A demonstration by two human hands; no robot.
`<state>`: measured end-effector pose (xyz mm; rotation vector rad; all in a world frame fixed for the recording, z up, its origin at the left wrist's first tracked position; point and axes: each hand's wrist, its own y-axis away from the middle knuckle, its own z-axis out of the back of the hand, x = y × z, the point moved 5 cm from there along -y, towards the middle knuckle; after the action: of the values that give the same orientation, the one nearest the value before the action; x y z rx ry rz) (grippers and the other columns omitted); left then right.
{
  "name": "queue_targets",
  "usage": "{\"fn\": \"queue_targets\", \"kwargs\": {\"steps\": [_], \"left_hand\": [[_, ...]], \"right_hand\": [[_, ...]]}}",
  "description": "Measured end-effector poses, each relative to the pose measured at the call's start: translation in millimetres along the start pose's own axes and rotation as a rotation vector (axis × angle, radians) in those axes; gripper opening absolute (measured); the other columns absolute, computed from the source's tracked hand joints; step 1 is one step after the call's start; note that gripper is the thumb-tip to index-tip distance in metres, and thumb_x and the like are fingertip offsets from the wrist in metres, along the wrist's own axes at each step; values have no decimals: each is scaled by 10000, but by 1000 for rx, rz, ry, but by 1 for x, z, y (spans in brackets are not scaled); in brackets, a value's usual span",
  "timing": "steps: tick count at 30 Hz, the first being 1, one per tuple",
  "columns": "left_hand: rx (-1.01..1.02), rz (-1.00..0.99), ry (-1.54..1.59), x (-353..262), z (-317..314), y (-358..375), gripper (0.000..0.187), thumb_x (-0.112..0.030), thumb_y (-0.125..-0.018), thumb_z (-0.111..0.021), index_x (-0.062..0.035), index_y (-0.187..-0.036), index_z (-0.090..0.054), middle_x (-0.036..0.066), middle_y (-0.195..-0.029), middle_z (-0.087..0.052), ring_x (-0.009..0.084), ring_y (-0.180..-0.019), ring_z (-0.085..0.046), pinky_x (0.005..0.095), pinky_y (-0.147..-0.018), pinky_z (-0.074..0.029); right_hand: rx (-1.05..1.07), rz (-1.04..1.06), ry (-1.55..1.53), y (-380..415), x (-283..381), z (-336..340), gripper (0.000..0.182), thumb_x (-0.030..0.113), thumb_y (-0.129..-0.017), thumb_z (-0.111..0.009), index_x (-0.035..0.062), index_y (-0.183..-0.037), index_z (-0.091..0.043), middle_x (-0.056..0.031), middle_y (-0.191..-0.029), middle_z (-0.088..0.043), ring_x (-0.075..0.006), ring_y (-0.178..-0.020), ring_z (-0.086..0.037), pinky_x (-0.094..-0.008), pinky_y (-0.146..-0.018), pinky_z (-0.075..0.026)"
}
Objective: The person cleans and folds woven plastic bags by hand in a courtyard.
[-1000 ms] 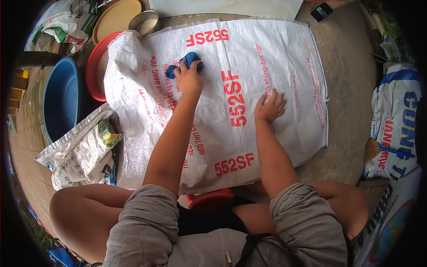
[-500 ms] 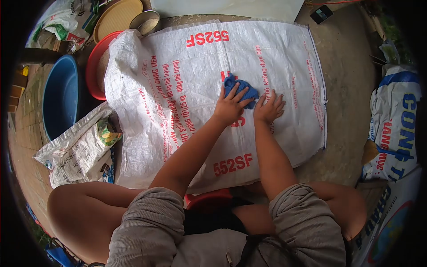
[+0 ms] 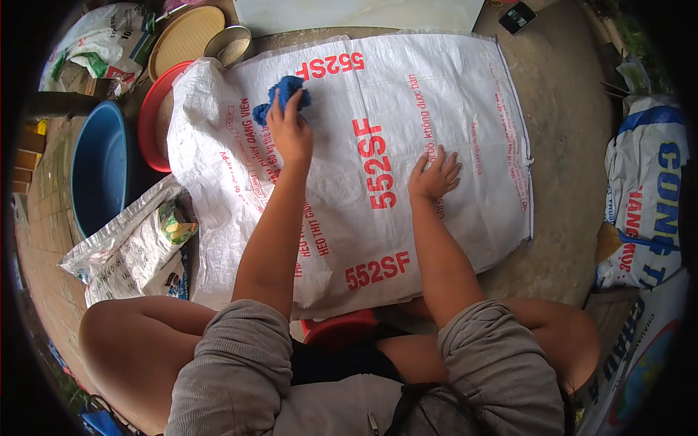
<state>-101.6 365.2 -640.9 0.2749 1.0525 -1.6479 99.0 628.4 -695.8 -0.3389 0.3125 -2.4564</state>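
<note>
While left hand (image 3: 293, 138) clutches (cloth (image 3: 288, 86)), right (image 3: 434, 179) splays

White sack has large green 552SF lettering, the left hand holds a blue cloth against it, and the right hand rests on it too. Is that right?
Not quite: the head view shows red, not green, 552SF lettering on the white sack. The left hand does hold the blue cloth against it, and the right hand rests there too.
</note>
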Motion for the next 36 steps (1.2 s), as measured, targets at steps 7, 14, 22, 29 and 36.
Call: {"fn": "queue_targets", "kwargs": {"steps": [7,14,22,29,36], "left_hand": [[837,-637,-50,-123,-59,147,532,-157,-746,-675,-313,-1245,-581,31,-1470,-393,302,-1329,-377,581,-1111,-219],[810,-607,-85,-77,-58,98,483,-215,-764,-681,-403,-1200,-596,-66,-1461,-406,219,-1388,-319,581,-1122,-198],[384,63,-296,36,-10,13,427,-65,-821,-564,-329,-1146,-644,-20,-1450,-437,323,-1357,-345,508,-1072,-307],[462,-373,-1,-50,-34,27,431,-10,-755,-594,-264,-1091,-684,42,-1395,-500,355,-1231,-479,413,-1006,-404],[803,-563,-52,-114,-62,133,503,-243,-757,-693,-347,-1238,-591,-11,-1472,-403,287,-1373,-337,532,-1072,-307]], "right_hand": [[6,-14,6,0,0,-1,485,402,-898,-518,200,-1338,-486,-189,-1461,-352,-445,-1365,-270,-632,-1058,-217],[18,-20,30,0,1,0,486,401,-901,-512,203,-1343,-476,-183,-1465,-347,-440,-1368,-266,-624,-1066,-216],[26,-10,33,0,0,-2,496,395,-901,-506,199,-1355,-464,-193,-1472,-339,-448,-1366,-269,-624,-1068,-211],[25,-10,35,0,2,0,491,399,-906,-500,194,-1352,-468,-199,-1469,-338,-449,-1363,-273,-627,-1065,-212],[68,-32,42,-1,1,-2,490,412,-921,-489,202,-1363,-458,-175,-1481,-329,-427,-1375,-260,-621,-1068,-211]]}}
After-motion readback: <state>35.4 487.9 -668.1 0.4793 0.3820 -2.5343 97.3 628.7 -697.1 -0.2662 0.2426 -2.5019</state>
